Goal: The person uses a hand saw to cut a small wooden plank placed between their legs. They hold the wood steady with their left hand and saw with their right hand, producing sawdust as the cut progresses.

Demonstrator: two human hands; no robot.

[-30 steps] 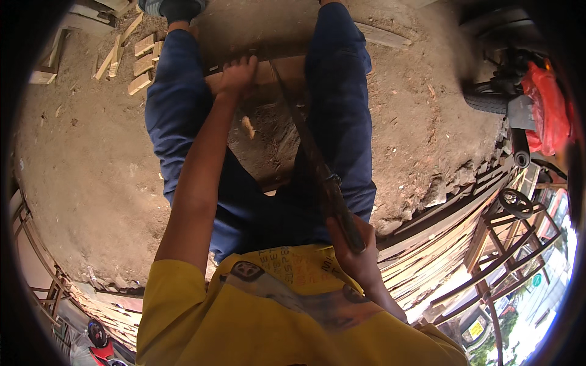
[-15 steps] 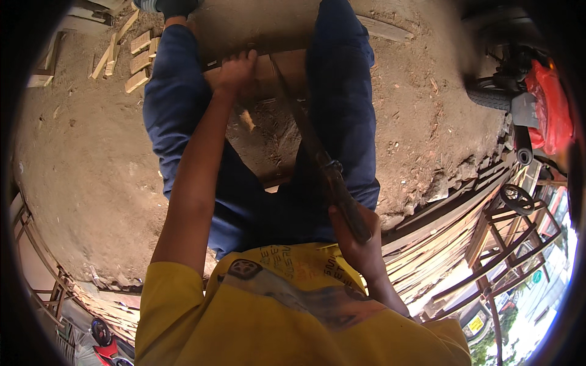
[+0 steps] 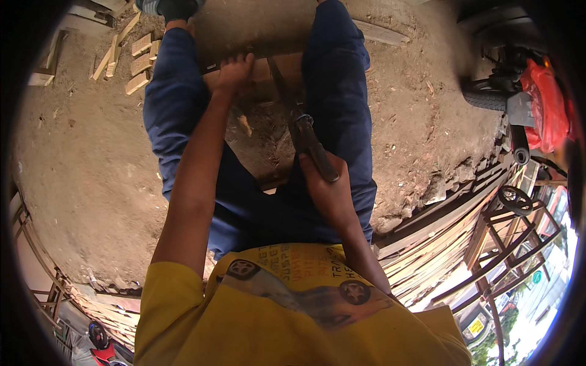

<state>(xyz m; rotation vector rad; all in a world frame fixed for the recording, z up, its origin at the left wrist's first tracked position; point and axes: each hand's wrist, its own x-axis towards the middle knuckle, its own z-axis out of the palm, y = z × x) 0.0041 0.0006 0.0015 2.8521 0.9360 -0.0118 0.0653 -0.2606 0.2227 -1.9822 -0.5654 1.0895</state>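
Note:
A reddish-brown wooden board (image 3: 261, 71) lies crosswise between my blue-trousered legs. Its right end reaches behind my right leg. My left hand (image 3: 234, 74) is on the left part of the board, its fingers bent toward the far edge. The handle of a dark handsaw (image 3: 300, 122) is wrapped in my right hand (image 3: 328, 186), in front of my lap. Seen nearly edge-on, the narrow blade slants up and left, and its far end meets the board just right of my left hand. The cut itself is too small to make out.
Several short wood blocks (image 3: 140, 64) and thin strips (image 3: 112, 56) lie on the dirt floor at far left. A plank (image 3: 383, 33) rests beyond my right foot. Stacked boards (image 3: 439, 244) stand at right, near a metal frame (image 3: 513, 256) and a red plastic bag (image 3: 547, 110).
My right hand and the handsaw have moved forward and slightly left, away from my body, the blade sliding farther across the board. My left hand has stayed on the board.

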